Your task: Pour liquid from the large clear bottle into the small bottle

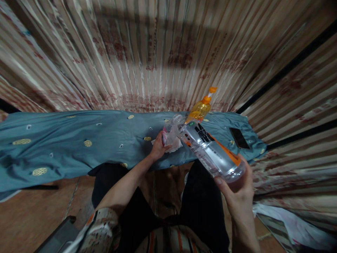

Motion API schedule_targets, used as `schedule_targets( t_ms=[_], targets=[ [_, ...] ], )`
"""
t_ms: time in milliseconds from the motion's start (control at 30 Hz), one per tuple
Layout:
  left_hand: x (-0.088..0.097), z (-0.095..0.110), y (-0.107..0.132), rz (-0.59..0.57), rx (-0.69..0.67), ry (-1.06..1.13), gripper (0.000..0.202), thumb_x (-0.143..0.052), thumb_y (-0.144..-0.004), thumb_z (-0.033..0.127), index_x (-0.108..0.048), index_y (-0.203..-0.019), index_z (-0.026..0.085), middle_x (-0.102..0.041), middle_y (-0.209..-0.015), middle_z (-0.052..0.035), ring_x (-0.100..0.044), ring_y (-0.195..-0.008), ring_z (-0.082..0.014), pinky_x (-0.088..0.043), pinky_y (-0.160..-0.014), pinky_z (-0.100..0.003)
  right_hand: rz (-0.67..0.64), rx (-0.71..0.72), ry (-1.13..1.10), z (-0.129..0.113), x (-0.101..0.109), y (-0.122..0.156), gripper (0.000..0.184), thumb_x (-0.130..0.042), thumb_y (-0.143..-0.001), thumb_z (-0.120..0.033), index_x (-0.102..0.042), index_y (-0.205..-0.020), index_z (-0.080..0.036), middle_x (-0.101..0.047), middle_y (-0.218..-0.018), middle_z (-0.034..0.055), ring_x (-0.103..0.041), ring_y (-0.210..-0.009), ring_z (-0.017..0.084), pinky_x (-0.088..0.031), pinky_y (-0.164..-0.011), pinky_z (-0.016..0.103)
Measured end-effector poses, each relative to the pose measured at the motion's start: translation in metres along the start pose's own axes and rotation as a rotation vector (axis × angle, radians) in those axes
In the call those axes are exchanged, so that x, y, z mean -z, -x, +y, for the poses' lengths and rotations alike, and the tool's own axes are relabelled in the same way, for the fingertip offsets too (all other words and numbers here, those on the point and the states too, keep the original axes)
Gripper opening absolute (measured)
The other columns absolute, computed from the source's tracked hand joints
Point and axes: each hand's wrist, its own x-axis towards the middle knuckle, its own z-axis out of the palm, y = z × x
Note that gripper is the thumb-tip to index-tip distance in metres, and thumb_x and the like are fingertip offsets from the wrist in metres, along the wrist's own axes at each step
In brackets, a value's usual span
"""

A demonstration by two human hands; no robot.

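Logging a clear plastic bottle [210, 151] with an orange spout cap [212, 90], tilted up and away over the blue patterned cloth [65, 140]. The wearer's right hand [238, 189] grips its base, fingers curled closed around it. The left hand [158, 147] sits just beside the bottle's neck, fingers closed on crumpled clear plastic [171, 133], with white tissue [173, 146] bunched below, touching the cloth. A dark phone [239, 138] lies on the cloth, right of the bottle. Striped corrugated sheeting [147, 52] rises behind.
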Motion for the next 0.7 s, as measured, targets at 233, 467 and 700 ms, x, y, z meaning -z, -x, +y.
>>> schedule_targets(
  t_ms=[233,467,700],
  targets=[
    [-0.0038,-0.0011,-0.0006,-0.005,0.033,0.002,0.083,-0.102,-0.064,0.023,-0.060,-0.136,0.023,-0.072,-0.142,-0.0169,-0.060,-0.150,-0.0427,-0.046,-0.132,-0.065,0.033,-0.017,-0.022,0.0016,-0.0044,0.0063,0.117,-0.097,-0.070,-0.066,-0.046,-0.166,-0.024,-0.059,-0.158,0.0167,-0.060,-0.148,0.039,-0.045,-0.130,0.059],
    [-0.0025,-0.0025,-0.0014,-0.002,0.014,0.004,0.083,-0.102,-0.063,0.019,-0.062,-0.135,0.025,-0.075,-0.135,-0.0143,-0.063,-0.146,-0.0437,-0.049,-0.130,-0.067,0.070,-0.043,-0.026,0.0006,-0.0060,0.0071,0.101,-0.097,-0.070,-0.065,-0.057,-0.153,-0.023,-0.068,-0.145,0.0160,-0.070,-0.132,0.037,-0.054,-0.122,0.058],
    [-0.0023,-0.0026,-0.0007,0.003,-0.001,0.003,0.081,-0.103,-0.063,0.022,-0.061,-0.132,0.025,-0.074,-0.138,-0.0151,-0.064,-0.146,-0.0427,-0.049,-0.129,-0.066,0.074,-0.030,-0.023,-0.0015,-0.0053,0.0053,0.104,-0.098,-0.066,-0.066,-0.058,-0.152,-0.022,-0.069,-0.143,0.0160,-0.070,-0.132,0.037,-0.053,-0.122,0.059]
  ],
)
